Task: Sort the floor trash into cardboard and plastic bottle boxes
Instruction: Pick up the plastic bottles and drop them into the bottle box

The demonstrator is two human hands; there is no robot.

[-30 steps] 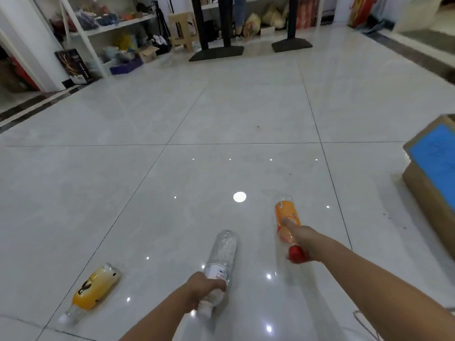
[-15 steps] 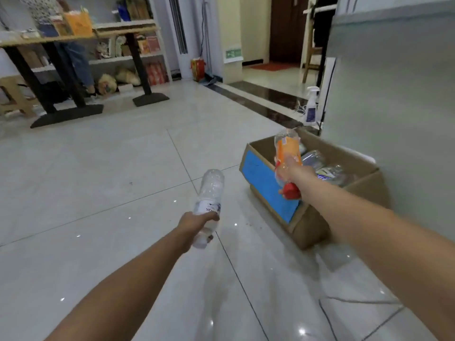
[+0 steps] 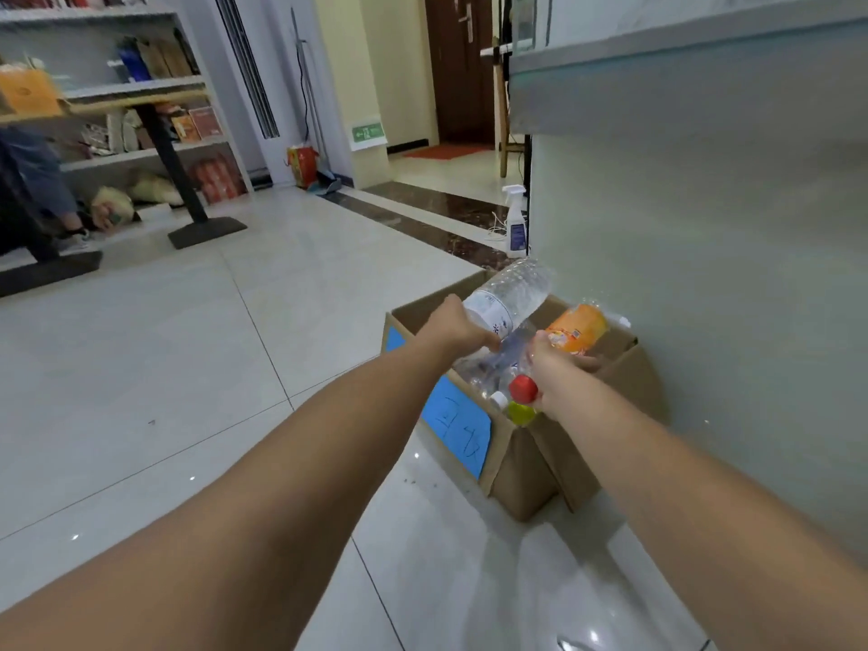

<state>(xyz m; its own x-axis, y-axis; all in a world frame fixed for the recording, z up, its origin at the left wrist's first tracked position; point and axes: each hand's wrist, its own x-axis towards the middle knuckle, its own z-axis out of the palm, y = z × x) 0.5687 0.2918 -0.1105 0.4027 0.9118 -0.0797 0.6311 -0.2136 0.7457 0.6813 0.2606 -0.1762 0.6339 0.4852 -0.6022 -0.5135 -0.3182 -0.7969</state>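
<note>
Head view: I am looking down along both arms at the box (image 3: 526, 476), which is standing on the floor (image 3: 188, 368) against a pale wall (image 3: 704, 274).
Left hand: my left hand (image 3: 462, 328) is curling round the clear bottle (image 3: 509, 298) at its narrow end, with the body pointing up and away over the box's open top.
Right hand: my right hand (image 3: 549, 368) is gripping the orange bottle (image 3: 575, 328) low on its neck, just above the red cap (image 3: 523, 388). The cap is pointing back at me and the body is tilting out over the box.
Clear bottle: it is looking thin, ribbed and empty, so I am judging it very light and easy to dent. The neck, where I am holding it, is likely the stiffest place to grip.
Orange bottle: its sleeve is looking smooth, so I am expecting it to be slippery. The neck by the cap is giving my fingers a ridge to hold against. I cannot tell whether any liquid is inside.
Box: it is carrying a blue label (image 3: 455, 420) on its side and holding several clear loose bottles (image 3: 488, 368).
Risk: both bottles are hanging over the opening. Being so light, they may bounce off the pile when I am letting go.
</note>
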